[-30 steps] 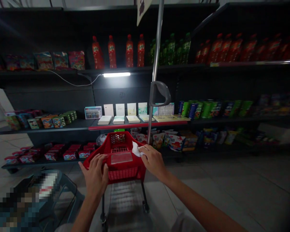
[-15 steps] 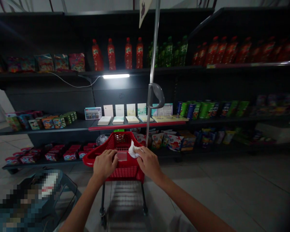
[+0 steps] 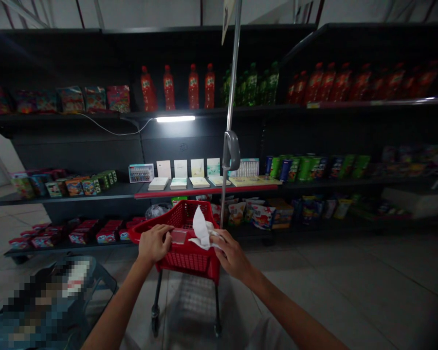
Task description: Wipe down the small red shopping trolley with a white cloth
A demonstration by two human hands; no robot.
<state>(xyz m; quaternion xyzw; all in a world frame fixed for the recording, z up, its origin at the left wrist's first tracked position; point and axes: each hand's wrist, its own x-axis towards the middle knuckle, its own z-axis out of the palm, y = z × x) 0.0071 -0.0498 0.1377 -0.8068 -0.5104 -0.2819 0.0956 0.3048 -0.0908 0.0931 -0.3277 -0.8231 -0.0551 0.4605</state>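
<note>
A small red plastic shopping cart (image 3: 193, 262) stands on the floor right in front of me. My left hand (image 3: 155, 244) is closed over the left part of its handle bar, beside a clear rectangular panel (image 3: 178, 236). Between the fingers of my right hand (image 3: 233, 253) is a crumpled white tissue (image 3: 202, 227), one corner sticking up. The tissue lies against the right part of the handle and hides some of it. Behind it rises a metal pole (image 3: 233, 73) with a grey loop grip (image 3: 232, 150).
Dark shelving (image 3: 204, 138) spans the view ahead, holding red-drink bottles (image 3: 193, 87), green bottles (image 3: 252, 82), booklets (image 3: 180, 182) and snack bags (image 3: 263, 216). A lit tube lamp (image 3: 175, 119) hangs under one shelf. At lower left stands a blue-grey stool (image 3: 98, 272) with a blurred-out patch.
The tissue in my right hand has spread out and stands taller. My right hand has shifted slightly right and down, and the cart has turned a little. My left hand stays on the handle.
</note>
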